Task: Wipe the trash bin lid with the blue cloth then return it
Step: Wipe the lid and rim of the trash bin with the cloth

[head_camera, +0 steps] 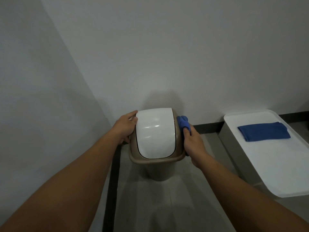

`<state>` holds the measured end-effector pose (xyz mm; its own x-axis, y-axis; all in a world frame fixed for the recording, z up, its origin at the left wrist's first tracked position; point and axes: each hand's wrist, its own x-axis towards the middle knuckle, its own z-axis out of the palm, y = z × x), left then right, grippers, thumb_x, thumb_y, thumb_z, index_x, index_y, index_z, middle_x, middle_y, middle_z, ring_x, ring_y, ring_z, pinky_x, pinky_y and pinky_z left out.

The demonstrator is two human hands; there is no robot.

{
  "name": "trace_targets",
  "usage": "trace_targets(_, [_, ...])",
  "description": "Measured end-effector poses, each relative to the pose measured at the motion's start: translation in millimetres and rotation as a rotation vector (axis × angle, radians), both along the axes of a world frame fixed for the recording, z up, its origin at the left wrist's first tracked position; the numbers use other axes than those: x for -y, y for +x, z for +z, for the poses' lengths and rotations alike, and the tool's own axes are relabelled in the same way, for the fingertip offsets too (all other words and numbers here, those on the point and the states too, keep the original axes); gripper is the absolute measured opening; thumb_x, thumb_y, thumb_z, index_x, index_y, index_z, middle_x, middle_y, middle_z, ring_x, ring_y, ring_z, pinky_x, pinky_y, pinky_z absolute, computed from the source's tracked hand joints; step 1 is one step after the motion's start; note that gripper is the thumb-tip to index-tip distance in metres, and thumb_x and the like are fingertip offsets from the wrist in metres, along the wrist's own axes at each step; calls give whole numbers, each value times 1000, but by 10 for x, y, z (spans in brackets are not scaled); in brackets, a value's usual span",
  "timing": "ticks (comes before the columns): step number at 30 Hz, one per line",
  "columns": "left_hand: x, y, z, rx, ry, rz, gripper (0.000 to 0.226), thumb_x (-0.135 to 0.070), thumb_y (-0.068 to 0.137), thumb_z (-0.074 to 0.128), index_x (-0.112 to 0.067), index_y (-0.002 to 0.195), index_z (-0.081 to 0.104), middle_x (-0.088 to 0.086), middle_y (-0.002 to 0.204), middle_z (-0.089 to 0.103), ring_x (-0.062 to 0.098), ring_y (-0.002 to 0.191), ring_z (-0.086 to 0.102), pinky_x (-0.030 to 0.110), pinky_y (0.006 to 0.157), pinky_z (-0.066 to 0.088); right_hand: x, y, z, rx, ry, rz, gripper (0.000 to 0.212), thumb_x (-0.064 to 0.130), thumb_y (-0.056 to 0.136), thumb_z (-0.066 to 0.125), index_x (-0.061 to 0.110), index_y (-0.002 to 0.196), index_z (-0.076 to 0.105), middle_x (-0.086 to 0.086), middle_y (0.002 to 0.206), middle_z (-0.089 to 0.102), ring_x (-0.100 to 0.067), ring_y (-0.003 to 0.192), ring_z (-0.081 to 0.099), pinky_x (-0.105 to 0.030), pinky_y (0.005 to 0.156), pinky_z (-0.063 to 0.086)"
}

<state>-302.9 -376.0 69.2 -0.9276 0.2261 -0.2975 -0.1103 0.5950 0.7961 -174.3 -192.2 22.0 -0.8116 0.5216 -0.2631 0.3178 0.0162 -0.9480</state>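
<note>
Two hands (125, 128) (194, 141), one lid (155, 131), two cloths (184, 124) (264, 133)

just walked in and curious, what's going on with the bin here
A person is wiping the trash bin lid. The left hand grips the lid's left side while the right hand presses a bunched blue cloth against its tan right rim. A second, folded blue cloth lies on the white tray to the right.

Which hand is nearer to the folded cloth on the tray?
Right: the right hand is left of the folded cloth; the left hand is farther, beyond the lid.
</note>
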Motion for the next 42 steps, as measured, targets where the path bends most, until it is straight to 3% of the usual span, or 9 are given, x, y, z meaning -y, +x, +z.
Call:
trace_targets(2, [88,-43,21,10,2,18,41,-34,95,37,-39,136,41,4,133,50,28,85,55,56,66,57,76,-76,-1,-1,-8,16,39,44,94,31,44,133,32,-6,131,50,-26,113,49,-51,98,43])
trace_targets(5, [219,-132,26,8,-10,34,42,-35,95,35,-39,137,40,6,133,52,32,91,56,57,68,56,199,-208,-16,-3,-9,36,39,42,95,31,43,134,30,-7,128,51,-24,108,50,-50,97,44])
trace_targets(8, [351,-230,15,16,-17,74,43,-36,95,34,-42,136,38,5,136,49,32,100,55,55,73,56,323,-350,-31,-12,-9,56,40,41,95,30,43,136,28,-7,128,50,-21,104,49,-47,96,43])
trace_targets(12, [500,-359,-33,6,-16,143,43,-34,95,33,-41,137,38,2,141,45,34,116,50,49,85,51,488,-513,-50,-26,13,80,41,37,96,30,39,137,27,-8,134,48,-26,118,47,-45,102,40])
trace_targets(15, [588,-463,-79,-44,-32,151,43,-30,96,32,-35,139,37,3,147,40,32,126,43,49,103,40,589,-617,-59,-29,10,95,42,37,97,30,39,138,26,-8,134,48,-26,120,46,-43,104,38])
trace_targets(18, [645,-556,-102,-82,-33,165,44,-25,97,33,-29,140,37,4,149,37,28,130,39,42,109,33,667,-706,-74,-34,3,114,42,37,96,30,40,138,25,-8,133,49,-21,112,47,-38,98,38])
trace_targets(21, [684,-615,-115,-113,-36,166,43,-21,97,34,-24,140,38,4,149,36,24,134,35,32,111,28,728,-766,-86,-38,-13,125,42,37,96,30,40,138,25,-7,129,50,-14,98,43,-32,89,37])
trace_targets(28, [743,-672,-138,-143,-62,157,43,-21,97,34,-22,140,38,5,149,37,24,134,35,29,108,26,780,-819,-110,-36,3,127,42,37,97,30,39,139,25,-7,127,51,-13,96,43,-32,88,38])
trace_targets(42, [761,-669,-144,-181,-88,166,44,-19,98,33,-20,142,36,7,151,34,24,136,32,26,107,23,831,-814,-77,-48,11,153,42,34,97,30,37,139,24,-10,132,48,-26,117,47,-39,99,39])
